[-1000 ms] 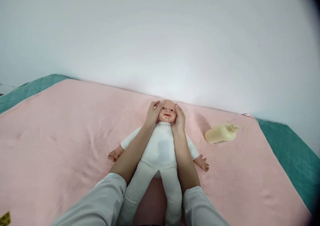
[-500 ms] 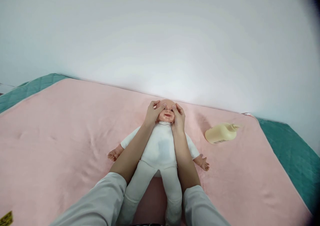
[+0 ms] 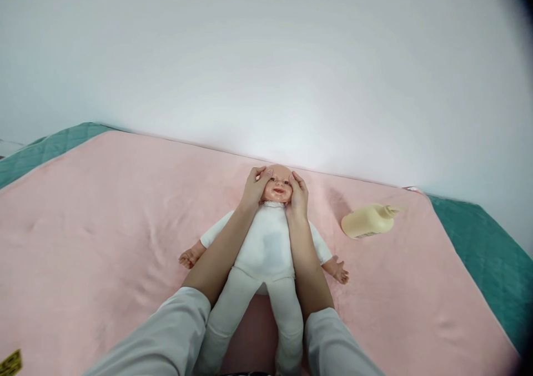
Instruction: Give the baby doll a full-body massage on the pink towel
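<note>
The left hand (image 3: pixel 252 190) is clamped on the left side of the head of the doll (image 3: pixel 272 248), with its thumb at the temple. Before it, at the far left, a green quilted cover (image 3: pixel 54 145) shows from under the smooth pink cloth (image 3: pixel 104 209), which has some soft wrinkles. In the bottom left corner there is a yellow and black piece (image 3: pixel 10 363), cut by the border of the view. The left sleeve (image 3: pixel 166 331) is pale and folded at the forearm.

The doll lies on its back on the pink cloth, between the two forearms, its head between the hands. The head is round, bald and shiny; the body is of white fabric, with a greyish rectangle on the chest. Its arms spread outward.

The right hand (image 3: pixel 298 194) is clamped on the other side of the head, thumb near the eye. Well apart to the right, a pale yellow bottle (image 3: pixel 367 222), rounded, with pump top, lies on its side. Behind is a plain whitish wall (image 3: pixel 266 65).
</note>
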Action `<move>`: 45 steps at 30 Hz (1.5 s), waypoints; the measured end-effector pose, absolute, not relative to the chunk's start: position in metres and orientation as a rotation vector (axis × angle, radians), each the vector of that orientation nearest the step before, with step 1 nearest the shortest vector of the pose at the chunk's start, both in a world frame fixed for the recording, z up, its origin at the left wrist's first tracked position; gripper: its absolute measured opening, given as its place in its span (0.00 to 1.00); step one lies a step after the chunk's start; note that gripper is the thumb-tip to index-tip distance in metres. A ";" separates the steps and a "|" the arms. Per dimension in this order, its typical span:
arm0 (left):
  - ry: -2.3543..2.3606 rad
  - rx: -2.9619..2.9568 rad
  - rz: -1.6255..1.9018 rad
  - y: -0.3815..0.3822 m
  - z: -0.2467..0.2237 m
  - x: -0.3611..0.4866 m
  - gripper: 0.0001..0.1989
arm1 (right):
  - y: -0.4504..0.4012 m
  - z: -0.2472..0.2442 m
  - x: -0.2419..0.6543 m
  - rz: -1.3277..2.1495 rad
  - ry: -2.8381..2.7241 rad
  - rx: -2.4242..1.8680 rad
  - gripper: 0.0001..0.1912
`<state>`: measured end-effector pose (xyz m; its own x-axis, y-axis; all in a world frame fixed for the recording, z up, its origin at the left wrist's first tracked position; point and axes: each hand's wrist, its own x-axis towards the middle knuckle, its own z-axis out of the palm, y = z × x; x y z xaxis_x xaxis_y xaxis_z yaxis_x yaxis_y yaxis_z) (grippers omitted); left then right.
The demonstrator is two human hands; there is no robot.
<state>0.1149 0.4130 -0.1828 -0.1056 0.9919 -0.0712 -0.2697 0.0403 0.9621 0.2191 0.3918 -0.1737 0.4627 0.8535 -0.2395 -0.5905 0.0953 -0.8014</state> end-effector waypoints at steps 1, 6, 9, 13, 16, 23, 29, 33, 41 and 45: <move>1.108 0.900 1.363 0.413 -0.183 0.115 0.20 | 0.392 -0.174 0.219 1.098 -0.315 -0.998 0.20; 1.071 0.847 1.343 0.412 -0.177 0.115 0.16 | 0.393 -0.175 0.221 1.072 -0.301 -1.002 0.17; 1.097 0.828 1.324 0.411 -0.174 0.115 0.14 | 0.394 -0.176 0.222 1.080 -0.290 -0.993 0.17; 1.131 0.816 1.303 0.412 -0.176 0.114 0.12 | 0.396 -0.179 0.224 1.087 -0.278 -0.974 0.17; 1.130 0.812 1.315 0.413 -0.179 0.114 0.12 | 0.397 -0.181 0.225 1.106 -0.270 -0.969 0.17; 1.097 0.832 1.343 0.409 -0.175 0.115 0.15 | 0.393 -0.173 0.221 1.077 -0.288 -0.981 0.16; 1.095 0.893 1.357 0.410 -0.178 0.114 0.24 | 0.388 -0.169 0.217 1.089 -0.322 -0.999 0.24; 1.155 0.947 1.323 0.411 -0.177 0.112 0.27 | 0.387 -0.171 0.217 1.086 -0.331 -0.974 0.26; 1.163 0.931 1.320 0.410 -0.175 0.112 0.25 | 0.386 -0.165 0.216 1.104 -0.314 -0.984 0.24; 1.137 0.881 1.326 0.408 -0.174 0.114 0.24 | 0.386 -0.161 0.217 1.121 -0.291 -0.988 0.22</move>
